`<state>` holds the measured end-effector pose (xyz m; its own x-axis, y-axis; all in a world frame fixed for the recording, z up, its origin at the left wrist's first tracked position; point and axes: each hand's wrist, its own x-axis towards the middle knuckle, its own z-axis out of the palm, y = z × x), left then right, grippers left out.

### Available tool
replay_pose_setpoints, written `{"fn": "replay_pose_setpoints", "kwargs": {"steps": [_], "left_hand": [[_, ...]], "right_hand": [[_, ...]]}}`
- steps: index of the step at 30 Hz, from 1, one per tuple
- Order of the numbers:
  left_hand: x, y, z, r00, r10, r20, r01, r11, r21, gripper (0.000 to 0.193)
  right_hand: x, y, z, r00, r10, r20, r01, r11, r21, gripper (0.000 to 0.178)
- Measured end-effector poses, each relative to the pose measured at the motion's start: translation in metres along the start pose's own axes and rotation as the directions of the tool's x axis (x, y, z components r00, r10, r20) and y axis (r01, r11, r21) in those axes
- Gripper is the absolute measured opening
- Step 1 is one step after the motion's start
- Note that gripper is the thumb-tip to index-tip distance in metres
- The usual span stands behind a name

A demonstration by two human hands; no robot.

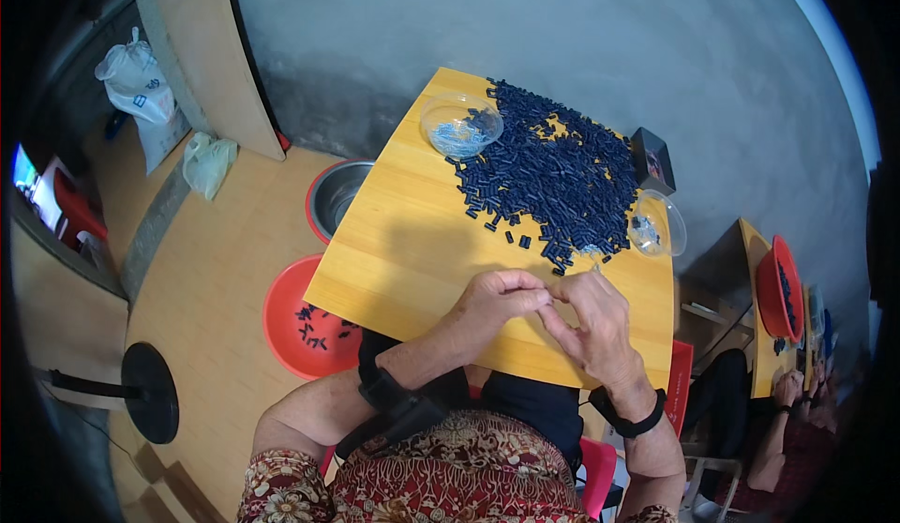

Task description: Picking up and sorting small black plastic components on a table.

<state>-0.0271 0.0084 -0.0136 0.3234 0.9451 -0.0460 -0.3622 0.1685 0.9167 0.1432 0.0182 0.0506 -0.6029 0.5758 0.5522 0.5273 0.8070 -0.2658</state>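
Observation:
Over the near part of the yellow wooden table [394, 279], my left hand [492, 306] and my right hand [598, 326] meet fingertip to fingertip. Both are closed in a pinch, and whatever lies between the fingers is too small or hidden to name. Just beyond them spreads a big heap of short black cylindrical pieces [553, 171], with a few strays at its near edge. A clear round bowl [461, 101] of small silvery parts stands at the heap's left. To its right, a shallow clear dish [675, 228] holds a few small pieces.
A black open box [653, 160] sits at the table's right edge. On the floor to the left are a red basin [281, 321] with some black pieces and a metal basin [328, 200]. At far right another person [769, 467] sits by a table with a red basin [771, 289].

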Motion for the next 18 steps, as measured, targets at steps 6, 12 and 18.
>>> {"fn": "replay_pose_setpoints", "kwargs": {"steps": [6, 12, 18], "left_hand": [[0.009, 0.015, -0.033, 0.959, 0.049, -0.279, -0.081, 0.991, -0.105, 0.017], [0.014, 0.019, -0.056, 0.880, 0.050, -0.472, -0.167, 0.963, -0.210, 0.018], [0.014, 0.014, -0.060, 0.873, 0.001, -0.487, -0.148, 0.954, -0.263, 0.017]], "right_hand": [[0.047, 0.047, -0.005, 0.936, 0.299, 0.188, -0.332, 0.926, 0.182, 0.014], [0.066, 0.090, 0.039, 0.904, 0.376, 0.204, -0.391, 0.920, 0.038, 0.015], [0.078, 0.102, 0.063, 0.926, 0.288, 0.245, -0.256, 0.954, -0.154, 0.013]]}}
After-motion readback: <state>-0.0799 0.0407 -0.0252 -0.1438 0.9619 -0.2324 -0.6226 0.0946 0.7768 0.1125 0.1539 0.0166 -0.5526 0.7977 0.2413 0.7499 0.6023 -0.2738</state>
